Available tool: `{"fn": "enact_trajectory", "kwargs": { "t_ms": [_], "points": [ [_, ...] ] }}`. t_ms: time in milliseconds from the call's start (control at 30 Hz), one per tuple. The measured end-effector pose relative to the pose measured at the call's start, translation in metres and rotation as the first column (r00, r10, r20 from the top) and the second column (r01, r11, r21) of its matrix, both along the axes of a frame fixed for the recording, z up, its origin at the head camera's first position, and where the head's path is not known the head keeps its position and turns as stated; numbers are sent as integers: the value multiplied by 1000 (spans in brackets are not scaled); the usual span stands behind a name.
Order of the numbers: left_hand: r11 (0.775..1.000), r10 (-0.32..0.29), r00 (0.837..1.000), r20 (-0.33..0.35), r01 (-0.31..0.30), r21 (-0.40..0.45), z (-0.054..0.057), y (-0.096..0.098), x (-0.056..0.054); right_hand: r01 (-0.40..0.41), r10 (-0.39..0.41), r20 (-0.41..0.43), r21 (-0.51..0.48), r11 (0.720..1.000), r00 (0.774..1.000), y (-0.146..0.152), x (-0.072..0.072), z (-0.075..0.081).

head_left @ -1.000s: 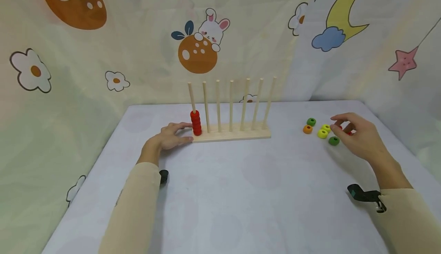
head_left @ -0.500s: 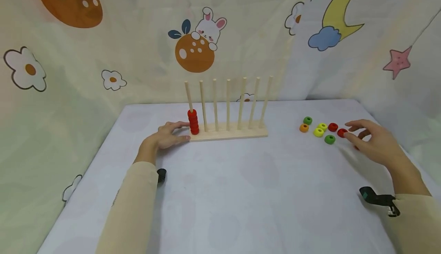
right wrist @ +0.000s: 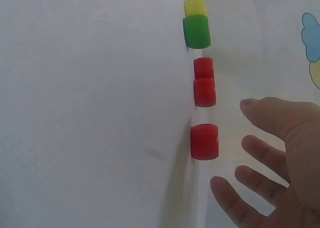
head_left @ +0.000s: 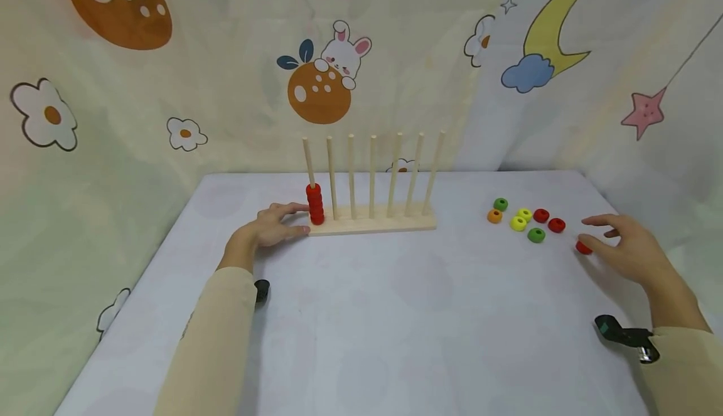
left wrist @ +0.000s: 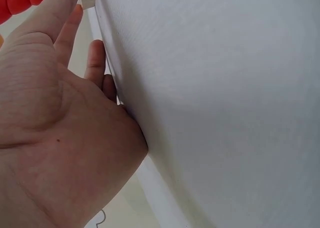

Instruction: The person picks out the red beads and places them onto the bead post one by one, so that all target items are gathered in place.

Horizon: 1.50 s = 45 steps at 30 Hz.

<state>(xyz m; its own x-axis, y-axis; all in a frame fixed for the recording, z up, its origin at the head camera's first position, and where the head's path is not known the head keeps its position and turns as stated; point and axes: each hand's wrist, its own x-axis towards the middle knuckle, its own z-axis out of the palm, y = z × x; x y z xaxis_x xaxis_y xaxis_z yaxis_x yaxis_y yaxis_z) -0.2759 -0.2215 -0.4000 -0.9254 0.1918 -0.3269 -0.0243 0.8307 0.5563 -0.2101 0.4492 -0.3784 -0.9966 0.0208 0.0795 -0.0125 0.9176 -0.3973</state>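
Observation:
A wooden peg rack, a flat base with a row of upright pegs, stands on the table. Red beads are stacked on its leftmost peg. My left hand holds the rack's left end, thumb at the front and fingers towards the back; in the left wrist view, the left hand shows its palm beside the red beads. My right hand hovers with spread fingers over a loose red bead, partly covering it. In the right wrist view, the nearest red bead stands apart from the fingers.
Left of the right hand lie loose beads: two red beads, two yellow beads, two green beads and an orange bead. A printed curtain hangs behind the white table.
My right hand has moved right and nearer, away from the bead cluster, uncovering the red beads and reaching the separate red bead. The left hand stays at the rack.

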Motion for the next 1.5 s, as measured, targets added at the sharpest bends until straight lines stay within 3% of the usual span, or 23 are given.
{"fn": "enact_trajectory", "kwargs": {
  "t_ms": [233,533,800,1200,1500],
  "points": [
    [1000,-8,1000,-6,8,-1,0,1,2,37,-37,91,7,999,995,7,4,-6],
    [1000,-9,1000,-2,9,6,-1,0,-2,57,-58,130,12,998,990,8,6,-13],
    [1000,-4,1000,0,4,0,-1,0,1,-9,5,163,24,1000,987,7,2,-15],
    [1000,10,1000,1,-10,8,1,-1,1,-22,19,89,37,999,996,-8,-4,-12],
    [1000,-4,1000,-8,4,7,-1,-1,1,-19,19,-22,31,999,1000,-27,-8,-2]
  ]
}}
